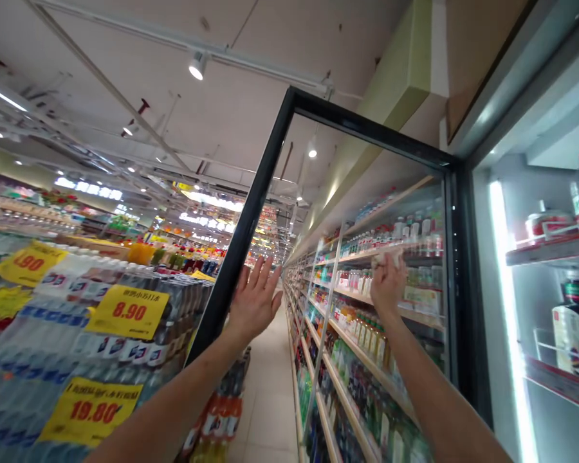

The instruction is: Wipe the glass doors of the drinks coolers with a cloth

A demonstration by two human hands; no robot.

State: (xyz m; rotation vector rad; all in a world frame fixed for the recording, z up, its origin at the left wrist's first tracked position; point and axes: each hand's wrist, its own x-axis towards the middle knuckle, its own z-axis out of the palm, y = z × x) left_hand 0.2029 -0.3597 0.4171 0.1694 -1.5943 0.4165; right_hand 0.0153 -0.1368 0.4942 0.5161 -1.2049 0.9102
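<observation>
Head view, left hand [255, 303] spread at glass door [367, 127], right hand [388, 283] curled, its grasp I cannot tell, yellow sign "8.90" [128, 312], sign "19.80" [92, 411].

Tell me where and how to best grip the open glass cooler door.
By its left black frame upright, probably with the left hand coming from the outer, left side: this long, narrow bar is the free edge, whereas the opposite upright meets the cooler cabinet.
</observation>
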